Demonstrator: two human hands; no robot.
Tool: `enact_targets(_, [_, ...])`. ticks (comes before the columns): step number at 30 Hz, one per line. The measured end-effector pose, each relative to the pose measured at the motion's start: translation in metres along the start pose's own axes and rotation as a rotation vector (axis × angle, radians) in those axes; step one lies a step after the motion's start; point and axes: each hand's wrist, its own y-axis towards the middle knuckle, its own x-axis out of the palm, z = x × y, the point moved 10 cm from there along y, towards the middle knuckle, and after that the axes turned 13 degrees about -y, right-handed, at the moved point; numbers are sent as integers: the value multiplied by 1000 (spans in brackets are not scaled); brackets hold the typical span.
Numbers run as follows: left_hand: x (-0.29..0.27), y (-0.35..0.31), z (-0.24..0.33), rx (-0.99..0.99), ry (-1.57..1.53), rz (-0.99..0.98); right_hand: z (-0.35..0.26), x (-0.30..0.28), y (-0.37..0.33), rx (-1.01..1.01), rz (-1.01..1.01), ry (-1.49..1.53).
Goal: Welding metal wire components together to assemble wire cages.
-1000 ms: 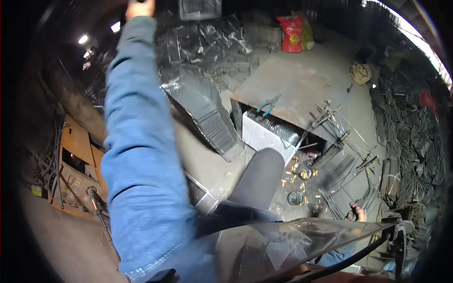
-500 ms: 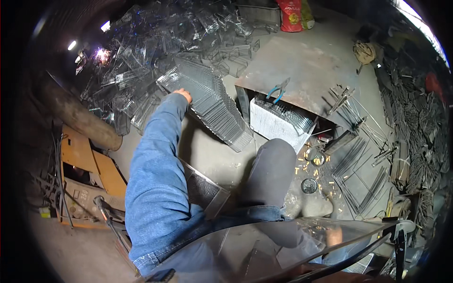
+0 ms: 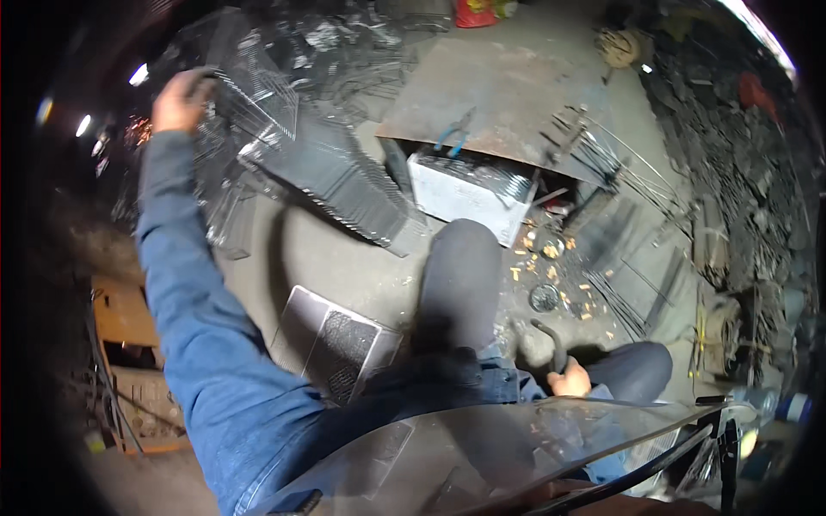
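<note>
The left hand (image 3: 182,101) is stretched to the upper left, its fingers curled at the edge of a wire frame (image 3: 262,95); because of blur, it cannot be told whether the frame is gripped or only touched. By the right hand (image 3: 570,378), a curved dark tool (image 3: 555,344) is grasped beside the knee (image 3: 632,374).

The wire frame is seen beside the left hand, above the far end of a nested wire stack (image 3: 340,176) and in front of a heap of wire pieces (image 3: 344,43). At full reach, control is probably best kept if the frame is held by its rim, with fingertips kept clear of wire ends and the mesh kept from snagging on the stack. The tool's tip is best pointed away from both legs.

Farther right, a white box (image 3: 465,191) is set at the edge of the low metal table (image 3: 508,86), where blue-handled pliers (image 3: 453,133) are placed. Short tan pieces (image 3: 551,251) are scattered near a round dish (image 3: 544,298).
</note>
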Motion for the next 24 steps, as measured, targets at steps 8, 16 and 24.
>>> enact_targets(8, [69,12,146,-242,-1287,179,-74,-161,17,-328,472,237])
enact_targets(16, [306,34,356,-434,-2180,-323,2,-387,42,-292,1017,1216])
enact_targets(24, [442,52,353,-540,-1654,-600,68,-383,168,75,863,1098])
